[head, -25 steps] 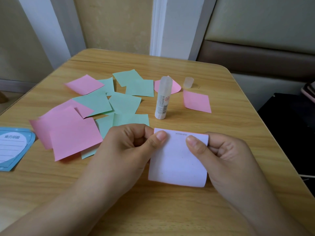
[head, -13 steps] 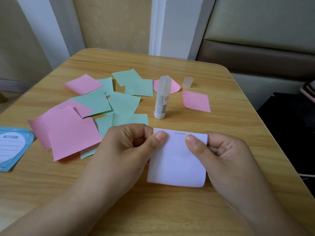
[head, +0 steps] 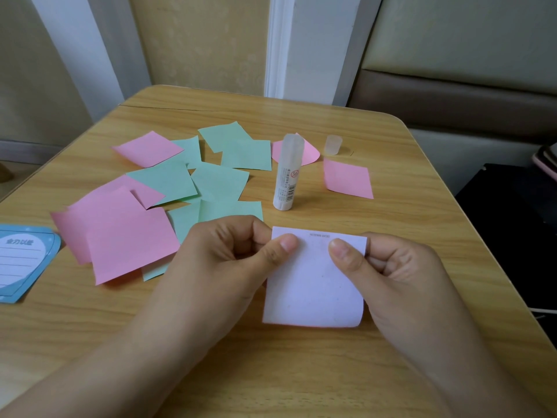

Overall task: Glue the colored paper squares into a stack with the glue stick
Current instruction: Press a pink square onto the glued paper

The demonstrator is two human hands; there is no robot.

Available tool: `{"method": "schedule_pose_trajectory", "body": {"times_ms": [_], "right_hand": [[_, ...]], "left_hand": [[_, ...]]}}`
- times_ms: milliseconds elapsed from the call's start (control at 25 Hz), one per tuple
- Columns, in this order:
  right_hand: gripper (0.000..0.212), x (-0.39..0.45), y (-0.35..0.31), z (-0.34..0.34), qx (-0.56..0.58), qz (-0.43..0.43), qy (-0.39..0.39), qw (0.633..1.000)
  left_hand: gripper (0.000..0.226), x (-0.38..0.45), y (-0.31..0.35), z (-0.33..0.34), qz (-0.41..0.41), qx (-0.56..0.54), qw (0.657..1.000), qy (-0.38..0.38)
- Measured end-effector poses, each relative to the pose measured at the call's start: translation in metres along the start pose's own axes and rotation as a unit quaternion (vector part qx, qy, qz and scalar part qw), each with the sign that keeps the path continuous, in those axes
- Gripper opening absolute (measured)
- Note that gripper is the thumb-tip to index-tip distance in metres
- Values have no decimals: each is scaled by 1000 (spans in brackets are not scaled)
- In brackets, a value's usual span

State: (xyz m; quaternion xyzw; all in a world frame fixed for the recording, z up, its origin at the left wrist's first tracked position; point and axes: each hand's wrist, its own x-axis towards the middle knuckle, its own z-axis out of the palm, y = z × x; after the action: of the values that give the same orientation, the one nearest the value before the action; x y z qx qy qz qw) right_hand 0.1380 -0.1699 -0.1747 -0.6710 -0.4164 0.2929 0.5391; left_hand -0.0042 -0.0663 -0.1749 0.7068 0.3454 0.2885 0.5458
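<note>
A pale lilac paper pad [head: 313, 291] lies near the table's front, white side up, with a pink edge showing along its top. My left hand [head: 229, 254] pinches its top left corner with thumb on top. My right hand [head: 391, 273] pinches the top right corner the same way. An uncapped white glue stick [head: 287, 173] stands upright just behind the pad. Its clear cap [head: 333, 144] stands to the right of it. Several pink squares [head: 126, 239] and green squares [head: 220, 182] lie scattered and overlapping at left. One pink square [head: 346, 178] lies alone at right.
A blue shaped note card [head: 21, 260] lies at the left edge of the wooden table [head: 301, 372]. A padded bench [head: 467, 95] stands behind right. A dark object [head: 518, 224] sits beside the table's right edge.
</note>
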Motion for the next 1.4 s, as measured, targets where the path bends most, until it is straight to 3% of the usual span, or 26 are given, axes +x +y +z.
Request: {"method": "schedule_pose_trajectory", "body": {"times_ms": [160, 240, 400, 480, 560, 640, 720, 880, 1080, 1240, 1400], "right_hand": [[63, 1, 3, -3, -90, -17, -26, 995], [67, 0, 2, -1, -114, -29, -42, 992], [37, -1, 0, -1, -53, 11, -75, 996], [30, 3, 2, -4, -21, 17, -42, 999], [16, 6, 2, -8, 53, 25, 13, 998], [16, 7, -1, -10, 136, 38, 38, 989], [15, 7, -2, -11, 149, 43, 36, 987], [18, 5, -3, -8, 95, 36, 9, 995], [9, 3, -3, -7, 60, 18, 58, 996], [16, 3, 0, -5, 34, 12, 83, 996], [20, -2, -4, 3, 70, 73, -28, 994]], "left_hand": [[33, 5, -2, -3, -33, -15, 997, -74], [28, 3, 0, -3, -31, 20, 992, -121], [32, 1, -1, -3, -14, -8, 998, -56], [29, 4, -4, -3, -40, -71, 996, -42], [29, 4, -6, -3, -60, -81, 993, -65], [32, 4, -7, -2, -68, -50, 991, -102], [33, 4, -7, -2, -69, -30, 989, -128], [41, 5, -2, -1, -42, -44, 996, -71], [37, 1, 5, 1, -48, -9, 998, -31], [35, 2, 4, 2, -48, -26, 998, -13], [35, 2, 1, 3, -38, -59, 997, 14]]}}
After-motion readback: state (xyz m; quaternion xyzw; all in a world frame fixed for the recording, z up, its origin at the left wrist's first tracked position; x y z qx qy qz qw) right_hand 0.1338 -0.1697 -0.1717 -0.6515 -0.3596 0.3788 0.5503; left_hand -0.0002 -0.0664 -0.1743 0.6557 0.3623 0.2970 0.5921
